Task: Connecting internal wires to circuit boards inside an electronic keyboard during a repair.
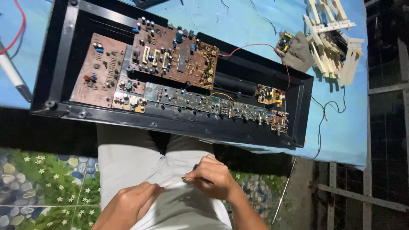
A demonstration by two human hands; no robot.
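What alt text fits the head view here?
Seen from above, a seated person's left hand and right hand meet over their lap, pinching a thin pale strip between them. Ahead on a blue-covered table lies an opened black chassis full of brown circuit boards, with a small loose board wired to it.

A table [353,140] covered in light blue carries a long black open chassis [64,55] that lies across it, its near edge at the table's front. Beside its far right corner lie a small loose circuit board [284,42] on a grey cloth [300,53], and a stack of cream plastic frames [332,40]. A red wire [19,30] and a white-handled tool [12,74] lie at the left edge.
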